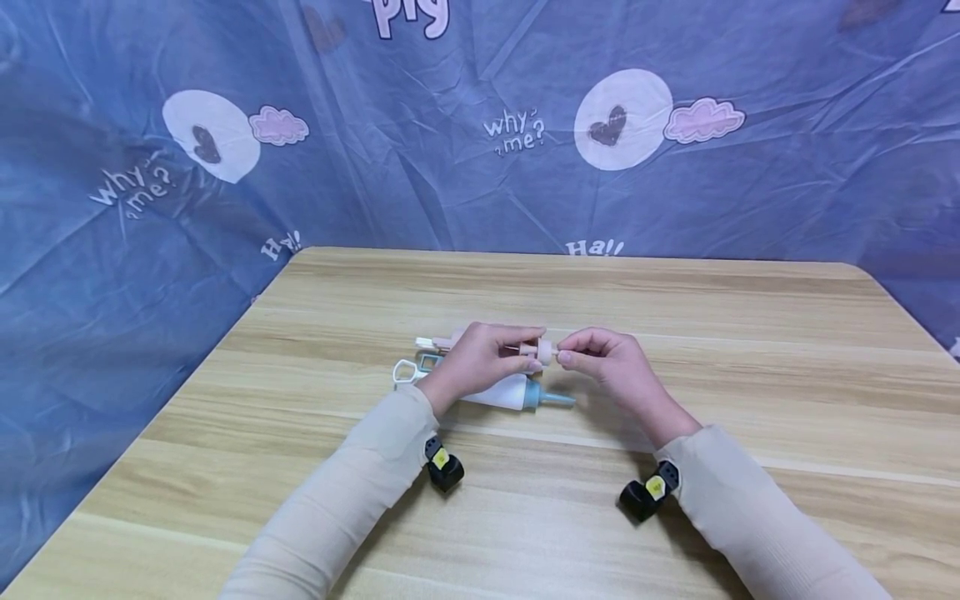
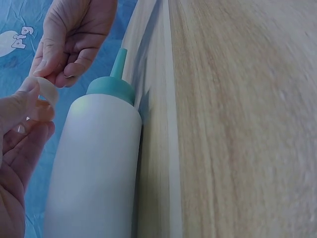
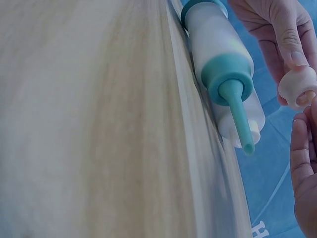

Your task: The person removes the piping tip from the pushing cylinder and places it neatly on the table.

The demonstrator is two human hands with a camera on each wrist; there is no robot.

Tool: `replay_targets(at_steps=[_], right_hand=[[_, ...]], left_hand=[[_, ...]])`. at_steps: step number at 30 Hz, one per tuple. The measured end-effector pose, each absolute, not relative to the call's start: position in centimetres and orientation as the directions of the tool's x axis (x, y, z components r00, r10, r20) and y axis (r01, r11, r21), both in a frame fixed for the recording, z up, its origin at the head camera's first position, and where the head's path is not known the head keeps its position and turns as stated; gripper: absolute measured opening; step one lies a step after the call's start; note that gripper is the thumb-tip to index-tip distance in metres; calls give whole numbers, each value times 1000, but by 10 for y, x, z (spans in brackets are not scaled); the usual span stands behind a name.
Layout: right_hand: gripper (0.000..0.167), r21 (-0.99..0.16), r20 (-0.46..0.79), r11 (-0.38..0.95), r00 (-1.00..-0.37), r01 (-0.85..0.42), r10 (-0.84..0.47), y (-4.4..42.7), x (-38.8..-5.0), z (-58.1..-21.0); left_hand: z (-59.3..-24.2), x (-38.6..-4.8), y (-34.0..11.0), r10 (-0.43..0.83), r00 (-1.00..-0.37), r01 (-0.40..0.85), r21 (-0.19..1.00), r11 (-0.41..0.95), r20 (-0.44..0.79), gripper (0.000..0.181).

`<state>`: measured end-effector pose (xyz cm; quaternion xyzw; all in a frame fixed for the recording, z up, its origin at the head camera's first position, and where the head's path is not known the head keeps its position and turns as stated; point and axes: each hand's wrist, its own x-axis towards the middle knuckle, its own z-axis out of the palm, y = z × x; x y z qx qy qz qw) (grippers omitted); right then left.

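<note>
My left hand (image 1: pixel 483 358) holds a small pale pink cap (image 1: pixel 545 351) by its rim, thumb on one side and fingers on the other. An orange-tan part (image 2: pixel 42 111) shows at the cap's near end in the left wrist view. From the other side, my right hand (image 1: pixel 611 362) pinches at the cap's end with thumb and forefinger; its fingertips hide what lies between them. In the right wrist view, the cap's round opening (image 3: pixel 303 96) faces the right fingers. Below the hands lies a white squeeze bottle (image 1: pixel 504 392) with a teal nozzle (image 1: pixel 555 400).
A second pale bottle (image 3: pixel 256 111) lies behind the first, mostly covered by it and by the left hand. A white loop (image 1: pixel 405 371) and a teal loop (image 1: pixel 429 362) stick out left of the left hand. A blue printed cloth (image 1: pixel 450 183) hangs behind the wooden table (image 1: pixel 570 533).
</note>
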<state>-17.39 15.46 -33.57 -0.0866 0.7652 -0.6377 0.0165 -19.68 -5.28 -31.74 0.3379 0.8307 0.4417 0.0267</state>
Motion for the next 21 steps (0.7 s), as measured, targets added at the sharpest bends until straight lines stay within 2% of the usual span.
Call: replay_targets(at_steps=[21], right_hand=[[9,-982,101,145,-986,-120,-131,150,-171,-337]], left_hand=[[-320,-195,-54,569,-770,576,699,424,290,44]])
